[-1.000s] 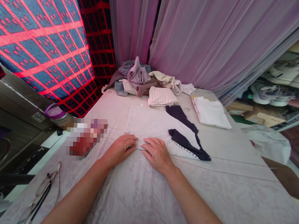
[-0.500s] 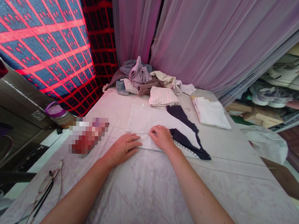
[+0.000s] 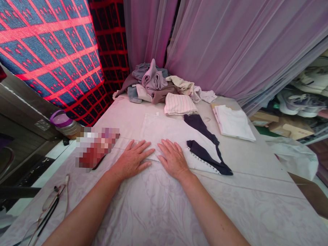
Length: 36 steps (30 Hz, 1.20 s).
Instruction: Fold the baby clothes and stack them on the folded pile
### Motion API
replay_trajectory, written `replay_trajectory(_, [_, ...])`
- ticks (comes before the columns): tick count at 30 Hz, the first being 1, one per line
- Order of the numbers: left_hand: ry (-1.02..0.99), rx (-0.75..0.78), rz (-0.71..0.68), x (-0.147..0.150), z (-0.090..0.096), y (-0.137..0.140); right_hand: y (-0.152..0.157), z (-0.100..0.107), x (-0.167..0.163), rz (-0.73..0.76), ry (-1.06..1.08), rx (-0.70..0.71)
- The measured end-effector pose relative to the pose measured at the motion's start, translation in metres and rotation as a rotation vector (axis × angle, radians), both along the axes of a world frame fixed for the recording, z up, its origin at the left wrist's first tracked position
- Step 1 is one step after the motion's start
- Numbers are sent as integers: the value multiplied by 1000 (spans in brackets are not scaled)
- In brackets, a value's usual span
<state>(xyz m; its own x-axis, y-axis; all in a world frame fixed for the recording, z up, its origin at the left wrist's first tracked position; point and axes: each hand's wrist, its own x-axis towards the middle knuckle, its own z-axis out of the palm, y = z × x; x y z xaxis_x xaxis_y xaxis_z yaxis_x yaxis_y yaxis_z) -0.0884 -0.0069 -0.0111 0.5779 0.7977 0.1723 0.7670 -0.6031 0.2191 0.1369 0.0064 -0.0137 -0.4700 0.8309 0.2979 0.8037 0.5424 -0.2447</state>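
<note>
White garment: left hand and right hand flat at its near edge, gripping nothing; dragging palms could rumple it.

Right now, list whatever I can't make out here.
- Head view: white-and-dark garment, the parts under the left hand and right hand, which cover them.
- Head view: flat item on the left, its surface lost to pixelation.
- Head view: clothes pile, lower pieces hidden by upper ones.
- Head view: glasses, near end cut off by the bottom edge.
</note>
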Motion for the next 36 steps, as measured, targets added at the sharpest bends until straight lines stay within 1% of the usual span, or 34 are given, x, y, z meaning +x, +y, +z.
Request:
replay_trajectory(3, [-11,42,-8,-2,3,1,-8,0,2,-2,-23,-43])
replay_trajectory(6, [-58,99,-38,0,9,-1,-15,2,5,75,-11,-21])
replay_trajectory(8, [-90,111,-55,2,13,-2,-21,4,6,113,2,-12])
replay_trajectory(14, [-124,116,-16,3,17,0,-33,6,5,104,18,-8])
replay_trajectory(18, [-138,94,-57,5,22,-5,-36,7,5,111,-17,2])
replay_trajectory(21, [-133,49,-91,10,23,-10,-37,8,5,109,-34,2])
replay_trajectory(27, [-155,-39,-59,11,20,-8,-38,11,6,133,4,-31])
replay_trajectory(29, [-160,-62,-46,10,20,-6,-38,11,3,109,26,-51])
replay_trajectory(32, [-184,-56,-21,9,19,-6,-39,10,-2,34,59,-71])
replay_trajectory(36, [-246,-53,-50,8,18,-6,-38,9,-8,-5,86,-78])
